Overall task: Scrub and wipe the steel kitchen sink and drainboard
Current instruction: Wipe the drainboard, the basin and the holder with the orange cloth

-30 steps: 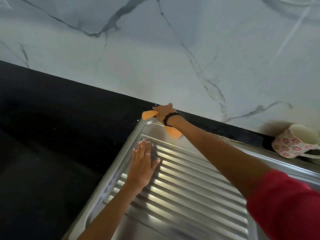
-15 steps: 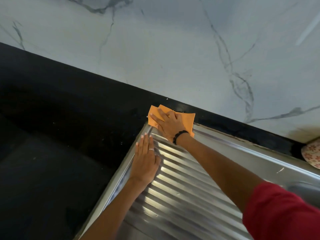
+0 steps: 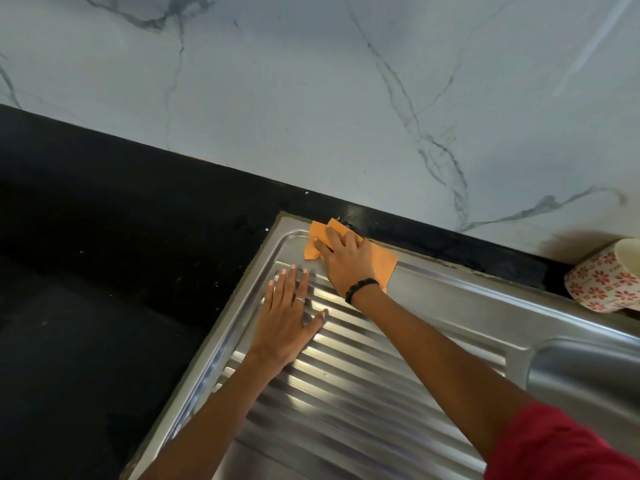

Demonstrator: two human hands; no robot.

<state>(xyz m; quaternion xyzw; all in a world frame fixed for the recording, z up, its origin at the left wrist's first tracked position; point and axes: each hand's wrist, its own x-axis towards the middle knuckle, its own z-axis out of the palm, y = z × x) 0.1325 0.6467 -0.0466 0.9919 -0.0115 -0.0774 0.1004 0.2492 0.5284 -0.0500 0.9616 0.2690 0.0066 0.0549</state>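
The ribbed steel drainboard [image 3: 346, 393] fills the lower middle of the view, and the sink bowl [image 3: 588, 372] shows at the right edge. An orange cloth [image 3: 381, 263] lies flat on the drainboard's far left corner. My right hand [image 3: 343, 259] presses down on the cloth with fingers spread and straight. My left hand [image 3: 287, 313] rests flat on the ribs just in front of it, fingers straight, holding nothing.
A black countertop [image 3: 104, 289] surrounds the drainboard on the left and along the back. A white marbled wall [image 3: 311, 98] rises behind. A floral mug [image 3: 606, 277] lies tipped at the back right beside the sink.
The cloth, first bunched under my right hand at the back edge, is now spread flat and has moved onto the drainboard's corner. My left hand stays flat on the ribs.
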